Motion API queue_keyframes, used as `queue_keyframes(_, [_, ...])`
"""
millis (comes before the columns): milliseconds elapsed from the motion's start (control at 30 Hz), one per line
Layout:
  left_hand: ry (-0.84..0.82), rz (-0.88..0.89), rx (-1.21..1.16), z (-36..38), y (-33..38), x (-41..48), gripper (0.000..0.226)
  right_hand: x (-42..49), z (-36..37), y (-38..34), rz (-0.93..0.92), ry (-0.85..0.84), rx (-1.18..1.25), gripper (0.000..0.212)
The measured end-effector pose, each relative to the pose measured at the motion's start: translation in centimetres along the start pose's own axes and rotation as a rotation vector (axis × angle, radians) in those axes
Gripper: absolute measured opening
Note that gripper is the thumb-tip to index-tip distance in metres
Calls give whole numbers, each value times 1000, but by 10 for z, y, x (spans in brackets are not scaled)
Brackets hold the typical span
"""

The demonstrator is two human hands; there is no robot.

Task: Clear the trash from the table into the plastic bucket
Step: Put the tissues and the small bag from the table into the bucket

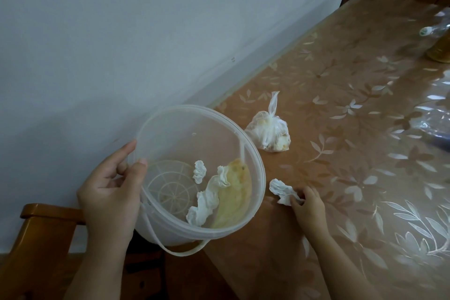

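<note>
My left hand (112,190) grips the rim of a translucent plastic bucket (170,126), held tilted at the table's near-left edge. Inside it lie crumpled white tissues (207,198) and a yellowish peel-like scrap (235,202). My right hand (308,207) pinches a crumpled white tissue (282,191) on the table, just right of the bucket's rim. A knotted clear plastic bag (269,129) with yellowish scraps inside sits on the table beyond the bucket.
The table (353,153) has a brown leaf-patterned cover under clear plastic. A plastic bottle (438,31) and a yellowish container (440,51) stand at far right. A wooden chair (36,234) is at lower left. A pale wall runs along the table's left edge.
</note>
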State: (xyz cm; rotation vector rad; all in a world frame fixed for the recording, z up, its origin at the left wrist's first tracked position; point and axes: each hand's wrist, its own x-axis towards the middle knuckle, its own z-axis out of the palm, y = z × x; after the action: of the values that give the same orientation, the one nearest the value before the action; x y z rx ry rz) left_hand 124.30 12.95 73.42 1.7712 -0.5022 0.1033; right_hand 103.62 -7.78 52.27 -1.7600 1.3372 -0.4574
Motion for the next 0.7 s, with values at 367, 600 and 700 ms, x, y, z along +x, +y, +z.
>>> queue_keyframes(367, [5, -40, -48, -11, -2, -4, 38, -20, -15, -30, -74, 127, 75, 13])
queue_keyframes(600, [46, -59, -84, -10, -8, 0, 40, -30, -35, -73, -187, 208, 176, 17])
queue_keyframes(700, [47, -56, -97, -9, -9, 3, 40, -35, -42, -92, -262, 235, 191, 20])
